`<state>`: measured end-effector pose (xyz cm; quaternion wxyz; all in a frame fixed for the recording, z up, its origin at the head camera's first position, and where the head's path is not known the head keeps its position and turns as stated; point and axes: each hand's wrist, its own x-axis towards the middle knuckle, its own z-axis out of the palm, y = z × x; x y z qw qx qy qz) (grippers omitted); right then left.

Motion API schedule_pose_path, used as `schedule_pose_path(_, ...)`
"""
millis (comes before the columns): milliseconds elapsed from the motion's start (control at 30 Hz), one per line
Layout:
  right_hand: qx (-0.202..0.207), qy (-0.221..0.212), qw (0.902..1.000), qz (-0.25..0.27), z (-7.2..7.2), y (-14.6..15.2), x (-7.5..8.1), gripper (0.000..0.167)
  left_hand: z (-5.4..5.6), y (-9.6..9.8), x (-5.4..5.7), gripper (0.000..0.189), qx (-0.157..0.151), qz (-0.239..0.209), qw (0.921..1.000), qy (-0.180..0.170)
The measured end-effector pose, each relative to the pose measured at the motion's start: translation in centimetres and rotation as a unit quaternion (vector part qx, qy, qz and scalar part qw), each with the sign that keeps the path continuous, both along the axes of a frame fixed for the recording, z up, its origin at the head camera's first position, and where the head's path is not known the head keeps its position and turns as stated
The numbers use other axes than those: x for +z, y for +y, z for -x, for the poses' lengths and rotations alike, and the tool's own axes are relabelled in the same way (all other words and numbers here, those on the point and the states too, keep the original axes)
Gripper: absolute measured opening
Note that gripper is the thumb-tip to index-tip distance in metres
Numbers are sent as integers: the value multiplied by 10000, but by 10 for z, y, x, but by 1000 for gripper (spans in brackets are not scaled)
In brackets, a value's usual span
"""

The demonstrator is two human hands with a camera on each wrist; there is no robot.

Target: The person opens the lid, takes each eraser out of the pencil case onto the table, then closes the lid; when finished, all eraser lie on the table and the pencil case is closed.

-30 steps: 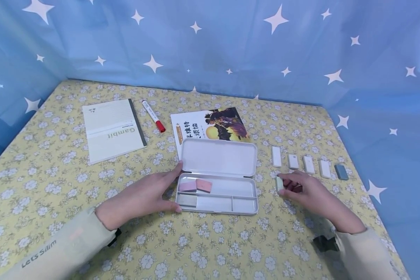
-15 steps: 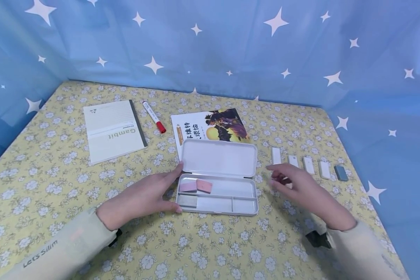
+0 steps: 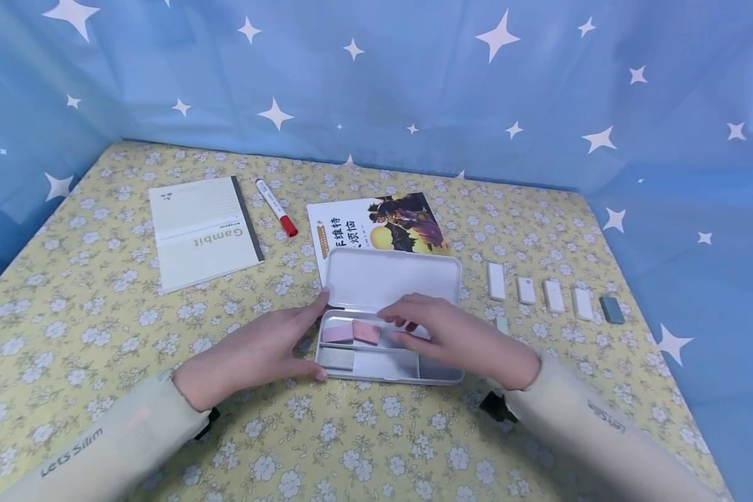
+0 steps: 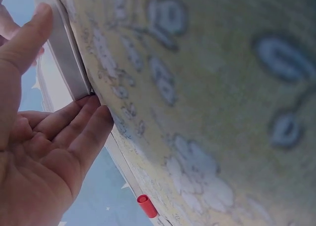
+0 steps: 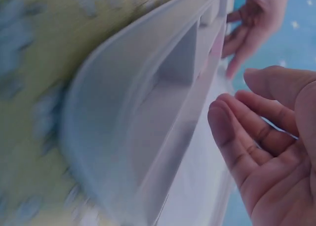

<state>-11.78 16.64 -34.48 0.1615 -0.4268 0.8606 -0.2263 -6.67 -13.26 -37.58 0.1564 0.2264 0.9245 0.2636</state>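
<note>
Inside the case (image 3: pixel 385 364) lie three blocks (image 3: pixel 337 334); left hand (image 3: pixel 266 351) spread against it, right hand (image 3: pixel 444 331) parted above.

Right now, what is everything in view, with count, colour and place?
Curtain: 1, blue with stars, background
Tablecloth: 1, yellow floral, underneath
Notebook: 1, cream, far left
Marker: 1, white-red, beside notebook
Book: 1, multicoloured, behind case
Case: 1, white, open, centre
Case blocks: 3, lilac, pink, pale grey, inside left half
Table blocks: 6, four white, one blue-grey, one pale, right side
Sleeves: 2, pale, on forearms
Wrist pieces: 2, black, at sleeve ends
Left hand: 1, bare, touching case's left end
Right hand: 1, bare, above case
</note>
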Motion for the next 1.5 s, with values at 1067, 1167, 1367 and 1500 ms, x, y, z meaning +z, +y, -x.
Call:
schedule_pose_path(1067, 1027, -573, 9929, -176, 15, -72, -9, 28, 1, -2, 3, 120, -58, -96, 9999, -81)
schedule_pose_path(1167, 971, -701, 9925, -235, 16, -69, -6, 33, 0, -2, 3, 120, -60, -120, 9999, -78)
schedule_pose_path(1367, 1059, -704, 9912, -373, 19, -61, -3, 33, 0, -1, 3, 121, -20, -80, 9999, -116)
schedule_pose_path(1500, 979, -778, 9913, -413, 22, -59, -3, 34, 0, -1, 4, 121, -9, -102, 9999, -123)
